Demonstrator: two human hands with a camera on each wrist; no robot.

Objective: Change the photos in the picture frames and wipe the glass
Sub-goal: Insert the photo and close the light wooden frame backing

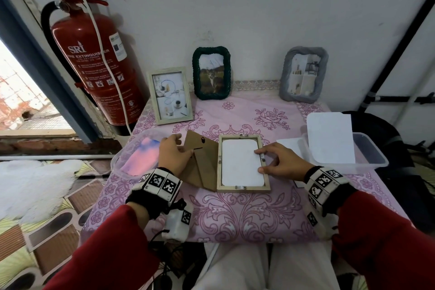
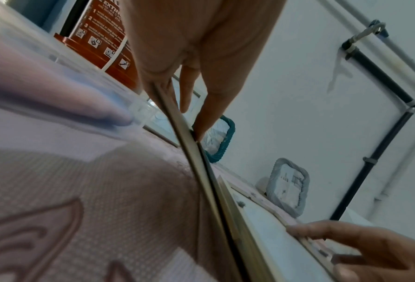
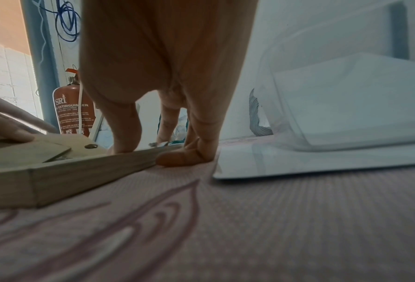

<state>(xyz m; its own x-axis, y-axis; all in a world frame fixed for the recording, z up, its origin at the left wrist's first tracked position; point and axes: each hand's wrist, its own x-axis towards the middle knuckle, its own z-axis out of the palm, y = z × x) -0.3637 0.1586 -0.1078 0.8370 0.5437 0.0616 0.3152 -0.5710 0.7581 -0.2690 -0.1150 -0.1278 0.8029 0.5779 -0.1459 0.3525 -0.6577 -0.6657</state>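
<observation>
A light wooden frame [image 1: 243, 189] lies face down in the middle of the pink tablecloth, with a white photo back [image 1: 242, 162] showing inside it. My right hand [image 1: 261, 160] holds its right rail: thumb on the inner side, index finger on the rail by a small clip, other fingers curled against the outside [image 3: 182, 160]. The brown cardboard backing board [image 1: 202, 162] with its fold-out stand is out of the frame, just left of it. My left hand [image 1: 176, 148] pinches the board's edge [image 2: 194, 162] between thumb and fingers.
Three framed pictures stand at the back: a white one [image 1: 170, 95], a green rope one [image 1: 211, 73], a grey one [image 1: 303, 74]. A clear tub [image 1: 117, 160] with a pink-blue cloth sits left. Another tub [image 1: 376, 160] with white sheets sits right. A red fire extinguisher [image 1: 94, 61] hangs left.
</observation>
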